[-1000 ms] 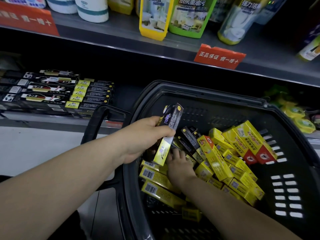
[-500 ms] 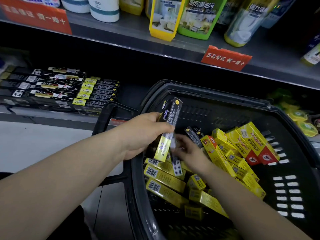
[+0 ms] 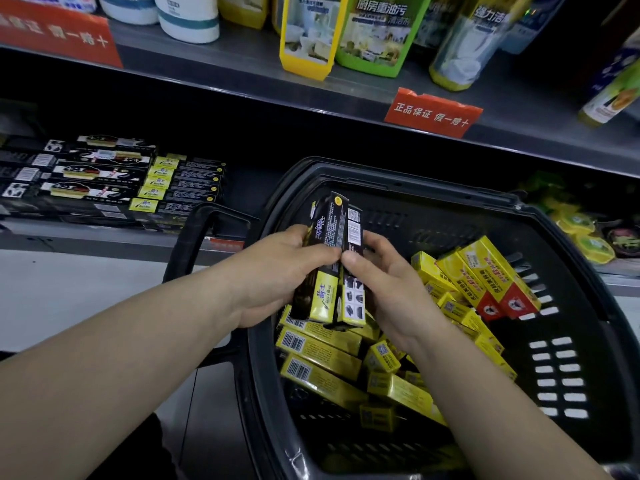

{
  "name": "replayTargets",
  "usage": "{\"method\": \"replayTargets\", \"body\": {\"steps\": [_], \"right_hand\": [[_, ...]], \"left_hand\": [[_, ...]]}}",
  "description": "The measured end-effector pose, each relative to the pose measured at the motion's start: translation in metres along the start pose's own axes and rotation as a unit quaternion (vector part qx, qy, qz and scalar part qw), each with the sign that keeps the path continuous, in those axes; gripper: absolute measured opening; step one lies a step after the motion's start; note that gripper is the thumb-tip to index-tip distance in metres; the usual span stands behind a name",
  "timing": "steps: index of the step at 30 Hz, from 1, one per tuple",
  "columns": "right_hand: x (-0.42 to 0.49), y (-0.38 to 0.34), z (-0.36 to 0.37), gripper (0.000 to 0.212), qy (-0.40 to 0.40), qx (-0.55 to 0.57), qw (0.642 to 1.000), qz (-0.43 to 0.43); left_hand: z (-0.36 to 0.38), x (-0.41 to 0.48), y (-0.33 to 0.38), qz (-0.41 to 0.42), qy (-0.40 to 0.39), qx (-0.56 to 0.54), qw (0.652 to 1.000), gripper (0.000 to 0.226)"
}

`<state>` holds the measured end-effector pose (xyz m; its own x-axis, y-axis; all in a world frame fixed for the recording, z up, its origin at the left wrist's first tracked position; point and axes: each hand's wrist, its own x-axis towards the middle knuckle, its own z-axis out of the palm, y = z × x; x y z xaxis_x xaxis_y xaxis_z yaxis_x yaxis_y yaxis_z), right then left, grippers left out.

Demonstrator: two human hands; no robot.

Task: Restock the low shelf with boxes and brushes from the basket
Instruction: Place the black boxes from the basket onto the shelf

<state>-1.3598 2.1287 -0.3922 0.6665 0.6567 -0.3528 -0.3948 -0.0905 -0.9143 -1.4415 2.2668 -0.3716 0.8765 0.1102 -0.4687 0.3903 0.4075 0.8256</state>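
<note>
Together left hand (image 3: pixel 277 271), right hand (image 3: pixel 384 275) grip rectangular cardboard boxes (image 3: pixel 329 261).

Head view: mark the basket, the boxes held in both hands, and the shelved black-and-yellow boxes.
basket (image 3: pixel 433 233), head view, far inner wall.
held boxes (image 3: pixel 330 220), head view, black upper face.
shelved boxes (image 3: pixel 158 183), head view, yellow end of middle box.

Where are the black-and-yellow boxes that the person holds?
Head view, near the centre: the black-and-yellow boxes are gripped between the left hand and right hand, above the left part of the basket.
</note>
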Motion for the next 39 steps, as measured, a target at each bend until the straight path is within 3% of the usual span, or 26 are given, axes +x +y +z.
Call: {"method": "replayTargets", "body": {"steps": [4,6,10,16,19,23,28,31,34,36,39], "right_hand": [[0.003,-0.001,-0.007,0.024,-0.018,0.086,0.993,0.074],[0.003,0.001,-0.01,0.033,-0.015,0.164,0.981,0.099],[0.001,0.005,-0.007,0.045,-0.002,0.202,0.975,0.088],[0.009,0.003,0.006,0.055,0.034,0.162,0.982,0.091],[0.016,0.005,0.019,0.044,0.112,0.077,0.988,0.069],[0.021,0.007,0.024,0.051,0.123,-0.01,0.989,0.08],[0.019,-0.002,0.012,0.045,0.1,0.092,0.983,0.126],[0.02,0.005,0.014,0.047,0.079,0.081,0.987,0.115],[0.023,0.001,0.017,0.041,0.069,-0.003,0.994,0.089],[0.036,0.0,0.003,0.031,0.069,-0.116,0.99,0.035],[0.058,0.012,-0.033,0.029,0.082,-0.335,0.938,0.026]], "left_hand": [[-0.002,-0.002,0.004,0.002,0.011,-0.022,1.0,0.025],[-0.002,-0.003,0.006,0.003,0.012,-0.057,0.998,0.022],[-0.001,-0.003,0.007,-0.003,0.015,-0.067,0.998,0.019],[0.005,0.0,-0.001,-0.024,-0.006,-0.037,0.999,0.027],[0.006,0.001,-0.005,-0.022,-0.011,-0.02,1.0,0.032],[0.002,0.003,-0.005,0.004,0.023,0.007,1.0,0.047],[0.001,0.002,-0.002,-0.004,0.014,-0.02,1.0,0.043],[0.006,0.001,-0.003,-0.007,0.007,-0.043,0.999,0.043],[0.009,0.002,-0.002,0.006,0.021,-0.04,0.999,0.044],[0.008,0.003,0.0,0.016,0.042,-0.026,0.999,0.045],[0.004,0.004,0.002,0.025,0.065,-0.011,0.998,0.044]]}}
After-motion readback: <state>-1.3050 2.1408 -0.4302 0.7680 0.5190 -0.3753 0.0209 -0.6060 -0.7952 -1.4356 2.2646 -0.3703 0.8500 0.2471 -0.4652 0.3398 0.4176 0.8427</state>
